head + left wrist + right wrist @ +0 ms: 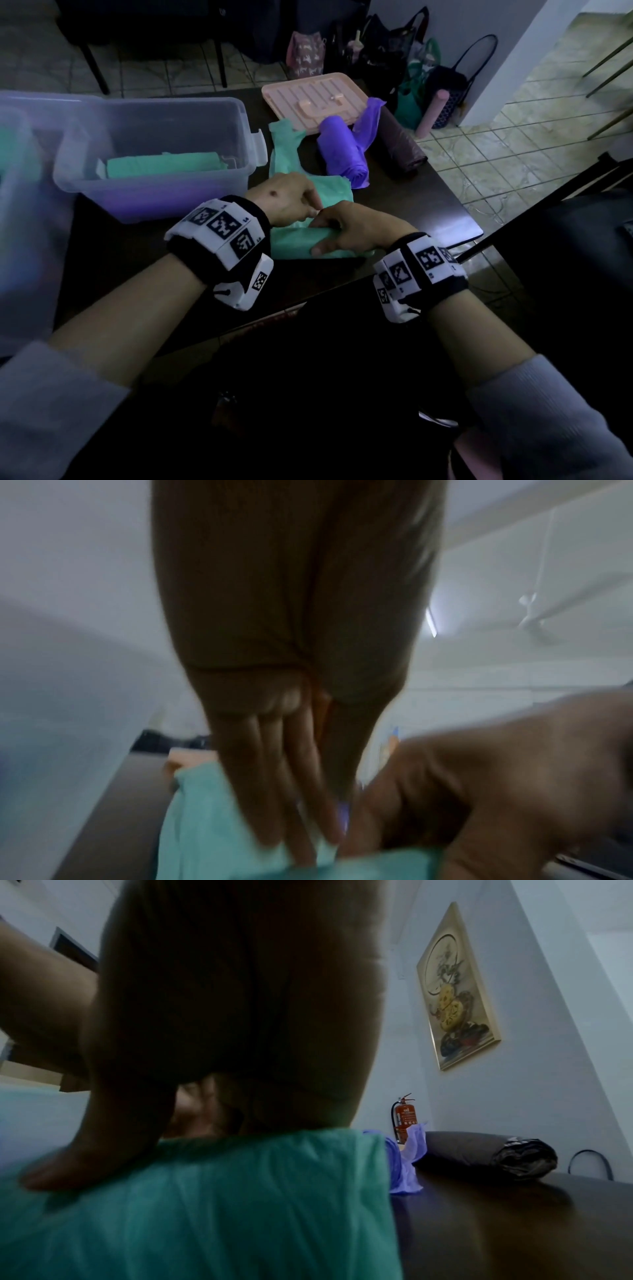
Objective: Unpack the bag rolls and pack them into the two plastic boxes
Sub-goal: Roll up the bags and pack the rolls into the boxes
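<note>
Both forearms reach over the bench (445, 192) edge, each wrist wearing a band of black-and-white markers. Between the hands lies the green bag roll (294, 243), partly unrolled, its loose sheet running away toward the near clear box (154, 150). On it, the left hand (286, 202) lays its fingers (291, 791) long and close together, pressing the green plastic flat, holding nothing. Beside it, touching it, the right hand (356, 228) bends its fingers over the rolled part, thumb spread along the near face of the roll; the wrist view shows the palm arched over the green plastic.

Left of the roll, the near clear box holds a folded green bundle (164, 164). Beyond that box, at the far left, stands a second clear box (20, 192). Behind the roll lies a purple bag roll (342, 150), then a dark bag roll (400, 144) just beside it, and a pink lid (308, 99)
</note>
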